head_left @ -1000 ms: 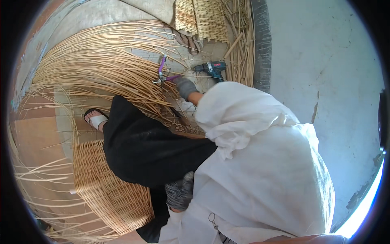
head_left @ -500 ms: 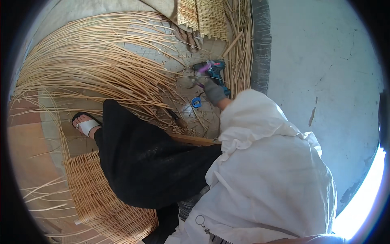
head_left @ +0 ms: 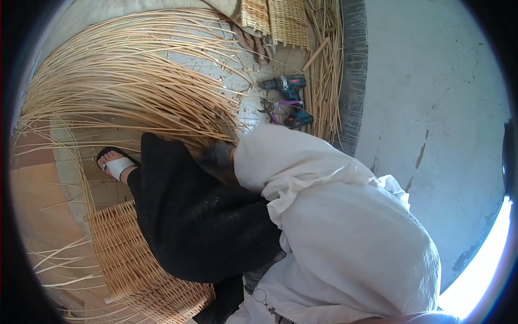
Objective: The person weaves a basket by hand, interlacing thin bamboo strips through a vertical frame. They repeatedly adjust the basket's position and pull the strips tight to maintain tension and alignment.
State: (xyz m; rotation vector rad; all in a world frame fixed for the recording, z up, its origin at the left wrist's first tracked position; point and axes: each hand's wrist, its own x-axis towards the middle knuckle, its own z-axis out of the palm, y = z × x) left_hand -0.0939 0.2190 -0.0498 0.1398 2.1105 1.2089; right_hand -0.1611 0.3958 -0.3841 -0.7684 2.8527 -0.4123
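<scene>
My right hand (head_left: 217, 155), in a grey glove, reaches from the white sleeve (head_left: 275, 162) to just beside my black-clad knee. Motion smears its fingers, so their grip is unclear. It is low over the near ends of a large bundle of wicker rods (head_left: 145, 81) fanned across the floor. Pruning shears (head_left: 288, 102) with purple handles lie on the floor against a dark teal cordless drill (head_left: 292, 82). My left hand is not visible.
A woven wicker panel (head_left: 127, 243) with loose rod ends lies at lower left, by my sandalled foot (head_left: 117, 163). More woven panels (head_left: 288, 21) and upright rods (head_left: 326, 70) stand at the far side. A pale wall (head_left: 431, 108) rises on the right.
My right hand has let go of the pruning shears beside the drill and swept left and nearer, toward my knee. The sleeve now covers where a blue tape measure showed.
</scene>
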